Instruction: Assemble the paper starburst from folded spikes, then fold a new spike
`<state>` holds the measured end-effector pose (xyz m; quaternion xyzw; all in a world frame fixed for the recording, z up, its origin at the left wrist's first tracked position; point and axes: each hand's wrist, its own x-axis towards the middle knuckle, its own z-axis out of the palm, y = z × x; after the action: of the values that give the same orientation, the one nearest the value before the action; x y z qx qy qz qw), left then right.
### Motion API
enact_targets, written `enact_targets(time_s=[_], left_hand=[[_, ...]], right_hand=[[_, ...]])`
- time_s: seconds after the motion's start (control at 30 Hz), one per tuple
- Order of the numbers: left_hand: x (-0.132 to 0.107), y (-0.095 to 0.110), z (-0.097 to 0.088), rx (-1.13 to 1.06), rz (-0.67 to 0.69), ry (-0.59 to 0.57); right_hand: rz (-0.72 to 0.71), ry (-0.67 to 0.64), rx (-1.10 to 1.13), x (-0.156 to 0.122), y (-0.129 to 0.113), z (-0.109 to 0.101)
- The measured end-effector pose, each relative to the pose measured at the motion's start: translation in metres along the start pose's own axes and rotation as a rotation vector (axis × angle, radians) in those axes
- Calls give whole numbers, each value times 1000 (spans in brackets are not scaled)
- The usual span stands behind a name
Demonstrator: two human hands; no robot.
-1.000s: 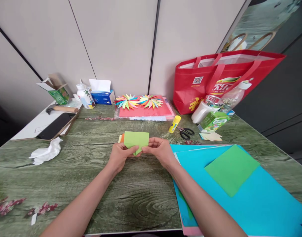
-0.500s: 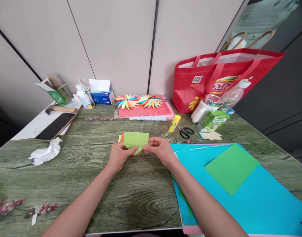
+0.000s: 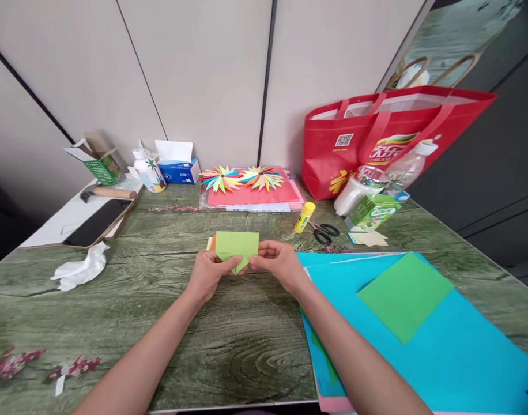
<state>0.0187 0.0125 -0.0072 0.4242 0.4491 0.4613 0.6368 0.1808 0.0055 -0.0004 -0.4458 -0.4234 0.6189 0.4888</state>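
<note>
A light green sheet of folded paper (image 3: 237, 244) is held up between both hands over the middle of the table. My left hand (image 3: 207, 272) pinches its lower left part, thumb on the front face. With thumb and fingers closed, my right hand (image 3: 278, 262) grips its lower right edge. The paper's lower part narrows to a point between the thumbs. Behind its left side, edges of orange and cream paper (image 3: 210, 242) peek out; the rest of them is hidden.
At right lie large blue sheets (image 3: 454, 357) with a green square (image 3: 406, 297) on top. Beyond are a glue stick (image 3: 305, 217), black scissors (image 3: 324, 232), two folded paper stars (image 3: 260, 178) and a red bag (image 3: 333, 150). A crumpled tissue (image 3: 81, 267) and phone (image 3: 97, 222) lie left.
The hands and the light green paper stay almost in place. The view has shifted very slightly.
</note>
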Motion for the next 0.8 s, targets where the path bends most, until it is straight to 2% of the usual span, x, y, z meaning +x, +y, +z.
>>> enact_targets(time_s=[0.17, 0.8], left_hand=[[1, -3, -2, 51, -8, -14], [-2, 0, 0, 54, -32, -44]], right_hand=[[39, -40, -12, 0, 2, 2], [36, -10, -62, 1, 4, 2]])
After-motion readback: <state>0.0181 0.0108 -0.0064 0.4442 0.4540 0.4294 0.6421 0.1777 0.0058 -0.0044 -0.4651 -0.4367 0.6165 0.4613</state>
